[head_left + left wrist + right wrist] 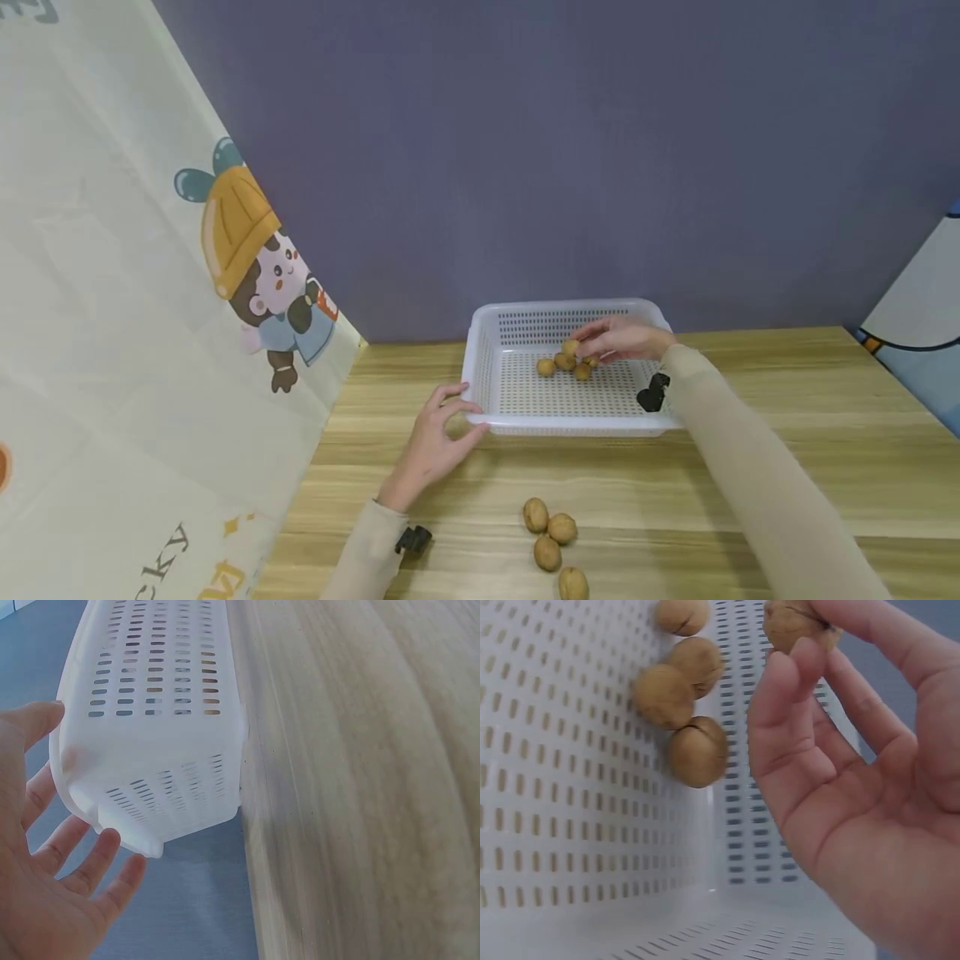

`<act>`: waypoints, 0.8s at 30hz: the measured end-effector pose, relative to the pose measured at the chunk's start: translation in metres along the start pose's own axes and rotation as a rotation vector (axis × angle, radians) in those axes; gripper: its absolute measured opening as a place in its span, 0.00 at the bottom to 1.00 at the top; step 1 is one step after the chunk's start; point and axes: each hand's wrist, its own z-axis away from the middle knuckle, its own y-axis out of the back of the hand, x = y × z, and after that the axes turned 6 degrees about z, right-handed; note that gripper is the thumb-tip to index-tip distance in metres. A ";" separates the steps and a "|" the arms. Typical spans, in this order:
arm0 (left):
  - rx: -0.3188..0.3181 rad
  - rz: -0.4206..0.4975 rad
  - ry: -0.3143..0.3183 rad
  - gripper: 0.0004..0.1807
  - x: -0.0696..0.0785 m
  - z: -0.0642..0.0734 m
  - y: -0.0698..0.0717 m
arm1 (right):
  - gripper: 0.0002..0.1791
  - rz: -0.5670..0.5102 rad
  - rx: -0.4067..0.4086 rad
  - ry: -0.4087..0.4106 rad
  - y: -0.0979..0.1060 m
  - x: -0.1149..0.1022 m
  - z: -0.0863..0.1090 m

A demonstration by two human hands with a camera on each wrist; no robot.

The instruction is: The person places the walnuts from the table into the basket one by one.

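A white plastic basket [570, 427] with slotted walls sits toward the back of the wooden table. At its front left corner my left hand [438, 437] holds the rim, the thumb on the front side and fingertips over the left edge. My right hand [622, 339] is inside the basket and pinches a walnut [791, 626] between thumb and fingers. Several other walnuts [697, 752] lie clustered on the basket floor, just beneath and beside that hand. In the left wrist view, the spread fingers [90, 862] reach around the basket's corner.
Several loose walnuts [547, 552] lie on the tabletop [360, 417] in front of the basket. Behind rises a dark grey-blue panel [525, 167]. A white printed sheet [112, 333] with a cartoon figure hangs at the left, and another printed sheet [922, 317] at the right.
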 end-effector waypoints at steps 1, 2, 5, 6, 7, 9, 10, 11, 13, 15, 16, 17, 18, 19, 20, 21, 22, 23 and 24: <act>0.000 0.000 0.002 0.12 0.000 0.000 0.000 | 0.34 0.000 -0.004 -0.015 -0.002 0.002 -0.001; -0.001 0.001 0.003 0.12 0.000 0.000 0.000 | 0.35 0.012 -0.011 -0.024 -0.004 0.004 -0.003; 0.000 0.006 0.003 0.12 0.000 0.000 -0.001 | 0.36 0.021 -0.032 -0.058 -0.008 0.009 -0.006; 0.000 0.007 0.004 0.12 0.000 0.001 -0.001 | 0.36 0.021 -0.039 -0.067 -0.010 0.010 -0.007; -0.001 0.007 0.006 0.12 0.001 0.001 0.000 | 0.36 0.022 -0.043 -0.072 -0.011 0.012 -0.009; 0.000 0.011 0.010 0.12 0.001 0.001 0.000 | 0.36 0.029 -0.039 -0.081 -0.014 0.013 -0.012; 0.000 0.012 0.011 0.12 0.001 0.001 0.000 | 0.35 0.033 -0.033 -0.084 -0.015 0.012 -0.013; 0.000 0.011 0.013 0.12 0.000 0.001 0.000 | 0.34 0.055 -0.025 -0.080 -0.016 0.012 -0.014; 0.001 0.012 0.014 0.12 0.000 0.001 0.000 | 0.32 0.092 -0.003 -0.078 -0.019 0.009 -0.015; 0.001 0.012 0.013 0.12 0.000 0.001 0.000 | 0.30 0.135 0.025 -0.075 -0.022 0.007 -0.017; 0.000 0.011 0.013 0.12 -0.001 0.001 0.000 | 0.30 0.159 0.038 -0.074 -0.023 0.006 -0.017; 0.000 0.010 0.014 0.12 -0.001 0.001 0.000 | 0.29 0.189 0.050 -0.069 -0.025 0.005 -0.017; 0.000 0.009 0.014 0.12 -0.001 0.001 0.000 | 0.28 0.213 0.063 -0.070 -0.026 0.005 -0.018; -0.001 0.010 0.014 0.12 -0.001 0.001 0.000 | 0.28 0.242 0.075 -0.068 -0.027 0.005 -0.019; -0.003 0.008 0.015 0.12 -0.001 0.001 0.000 | 0.27 0.268 0.086 -0.070 -0.029 0.005 -0.019; -0.003 0.007 0.016 0.12 -0.001 0.001 0.000 | 0.26 0.290 0.093 -0.073 -0.030 0.005 -0.020; -0.004 0.007 0.016 0.12 -0.001 0.001 0.001 | 0.26 0.308 0.099 -0.077 -0.031 0.004 -0.020; -0.004 0.006 0.016 0.12 -0.001 0.001 0.001 | 0.25 0.321 0.103 -0.079 -0.031 0.003 -0.020; -0.005 0.005 0.017 0.12 -0.001 0.001 0.001 | 0.25 0.324 0.109 -0.087 -0.032 0.003 -0.020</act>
